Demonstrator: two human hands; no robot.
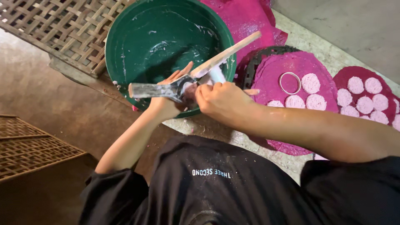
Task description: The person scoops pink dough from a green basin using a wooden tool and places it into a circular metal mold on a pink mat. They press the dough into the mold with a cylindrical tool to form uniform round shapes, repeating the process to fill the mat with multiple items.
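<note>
My left hand (168, 98) grips a metal ladle (156, 90) by its bowl end, its flour-coated handle pointing left over the rim of a big green basin (125, 46). My right hand (223, 102) is closed around a wooden spatula (227, 54) that slants up to the right, its lower end pressed into the ladle's bowl. White batter smears the basin's inside and both tools. Both hands meet at the basin's near rim.
Pink cloths (291, 71) on round trays lie to the right, bearing several pale round cakes (316, 102) and a metal ring (290, 82). Woven bamboo trays sit at the top left (62, 29) and lower left (29, 146). Concrete floor lies around.
</note>
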